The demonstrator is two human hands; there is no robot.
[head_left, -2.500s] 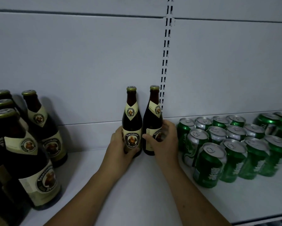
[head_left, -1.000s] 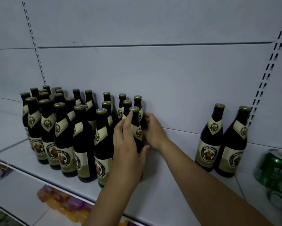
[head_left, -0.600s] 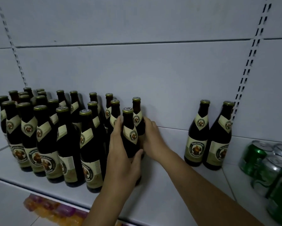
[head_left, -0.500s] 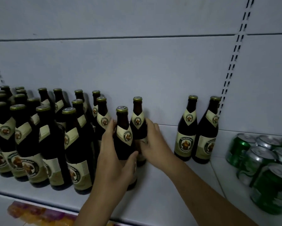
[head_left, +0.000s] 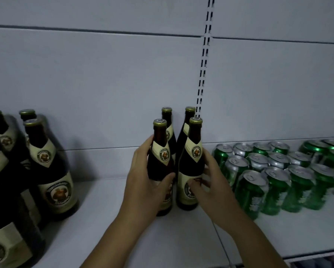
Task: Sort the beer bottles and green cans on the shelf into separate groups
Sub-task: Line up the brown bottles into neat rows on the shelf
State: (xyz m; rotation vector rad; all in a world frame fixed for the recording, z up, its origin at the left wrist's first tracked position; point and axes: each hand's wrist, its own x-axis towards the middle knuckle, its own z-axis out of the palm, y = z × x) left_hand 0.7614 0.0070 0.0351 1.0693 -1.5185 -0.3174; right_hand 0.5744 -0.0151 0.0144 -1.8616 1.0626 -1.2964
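Your left hand (head_left: 145, 182) wraps the front-left bottle (head_left: 161, 163) at frame centre, thumb across its front and fingers curled behind, forearm rising from the bottom edge. Your right hand (head_left: 210, 187) closes on the front-right bottle (head_left: 191, 167), thumb on the label, fingers round its right side. Both bottles stand upright on the shelf (head_left: 181, 238), just before two back bottles (head_left: 169, 124). Cans (head_left: 278, 180) cluster at right; more bottles (head_left: 52, 171) stand at left
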